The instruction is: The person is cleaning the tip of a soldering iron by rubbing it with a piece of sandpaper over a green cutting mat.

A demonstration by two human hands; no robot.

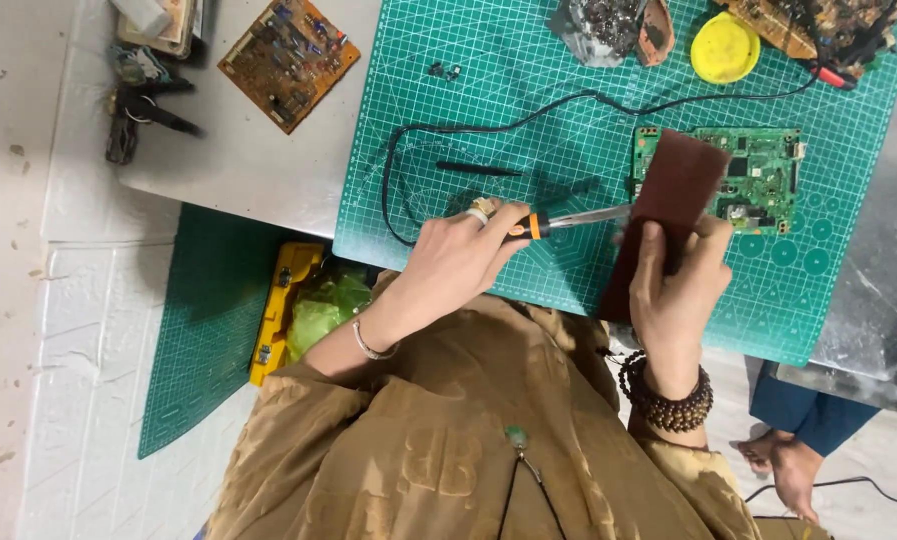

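Note:
My left hand (459, 262), with a ring and a thin bracelet, grips a soldering iron (579, 219) by its black handle with an orange collar. The metal tip points right and meets the edge of a dark red-brown sheet (674, 185). My right hand (674, 290), with a beaded bracelet at the wrist, holds that sheet upright from below. The sheet covers the left part of a green circuit board (764, 165) lying on the green cutting mat (489, 100). The iron's black cord (489, 125) loops across the mat.
Black tweezers (479, 169) lie on the mat. A brown circuit board (289, 60) and a dark hand tool (139, 105) sit at the left. A yellow lid (725, 47) and another board (819, 25) are at the far edge. Another person's foot (789, 460) stands at right.

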